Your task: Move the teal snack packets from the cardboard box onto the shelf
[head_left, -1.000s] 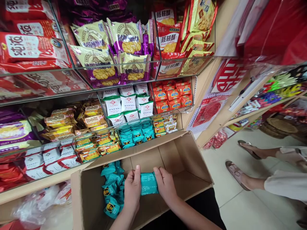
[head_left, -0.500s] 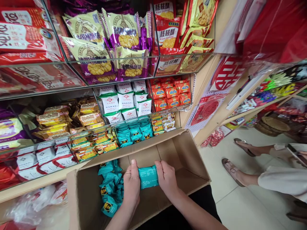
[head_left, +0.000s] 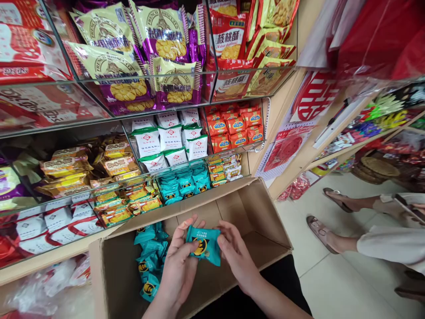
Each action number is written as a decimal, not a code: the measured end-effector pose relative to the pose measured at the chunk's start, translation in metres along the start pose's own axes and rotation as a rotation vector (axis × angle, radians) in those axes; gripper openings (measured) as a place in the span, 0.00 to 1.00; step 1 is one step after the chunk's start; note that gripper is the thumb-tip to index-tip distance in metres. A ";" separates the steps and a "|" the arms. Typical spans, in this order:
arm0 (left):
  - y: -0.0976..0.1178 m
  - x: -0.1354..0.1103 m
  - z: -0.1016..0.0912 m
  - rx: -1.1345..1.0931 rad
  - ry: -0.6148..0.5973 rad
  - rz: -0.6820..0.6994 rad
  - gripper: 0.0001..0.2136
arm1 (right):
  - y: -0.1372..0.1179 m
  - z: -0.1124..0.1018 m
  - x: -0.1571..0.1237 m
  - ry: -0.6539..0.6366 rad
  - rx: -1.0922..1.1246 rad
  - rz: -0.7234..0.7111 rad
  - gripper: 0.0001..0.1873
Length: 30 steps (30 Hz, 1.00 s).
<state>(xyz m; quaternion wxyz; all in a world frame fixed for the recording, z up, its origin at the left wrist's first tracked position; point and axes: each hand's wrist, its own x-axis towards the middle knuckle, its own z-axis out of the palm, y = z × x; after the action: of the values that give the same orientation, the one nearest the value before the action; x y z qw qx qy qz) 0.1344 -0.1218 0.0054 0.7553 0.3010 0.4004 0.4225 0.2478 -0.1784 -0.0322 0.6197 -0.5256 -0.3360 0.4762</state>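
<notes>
My left hand (head_left: 179,261) and my right hand (head_left: 236,254) hold a stack of teal snack packets (head_left: 204,245) between them over an open cardboard box (head_left: 265,219). The top packet's front, with a yellow and black logo, faces up. My left fingers curl under the stack's left side; my right fingers press its right edge. More teal packets (head_left: 151,259) lie piled in the box's left corner. The same teal packets (head_left: 184,184) fill a bin on the lowest glass shelf just beyond the box.
Glass-fronted shelves (head_left: 139,110) hold purple and yellow biscuit bags, white packets, orange packets and yellow bars. Another person's sandalled feet (head_left: 323,232) rest on the tiled floor at right. A wooden shelf unit (head_left: 345,146) with red goods stands at right.
The stack has been turned over between my hands: its printed back faced up before, and the logo side shows now. My left fingers have opened out beneath it.
</notes>
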 end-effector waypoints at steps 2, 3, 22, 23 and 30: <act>0.000 -0.002 0.003 0.071 -0.019 0.049 0.20 | -0.002 0.005 0.002 -0.128 0.248 0.240 0.21; 0.001 -0.002 0.003 0.100 -0.018 0.075 0.21 | -0.005 0.007 0.003 -0.175 0.326 0.286 0.20; 0.084 0.033 -0.079 1.461 0.275 0.674 0.14 | -0.059 -0.015 0.087 -0.010 -0.644 -0.521 0.11; 0.095 0.041 -0.090 1.595 0.330 0.647 0.15 | -0.063 -0.011 0.103 -0.057 -0.697 -0.544 0.11; 0.112 0.063 -0.117 1.935 0.436 0.145 0.25 | -0.041 0.038 0.195 -0.208 -0.906 -0.206 0.16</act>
<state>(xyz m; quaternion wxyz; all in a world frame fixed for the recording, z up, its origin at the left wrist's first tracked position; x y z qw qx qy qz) 0.0094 -0.0011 0.0134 0.0667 0.7271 0.6833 0.0049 0.2849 0.0186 -0.0006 0.3351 -0.6566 -0.6204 0.2678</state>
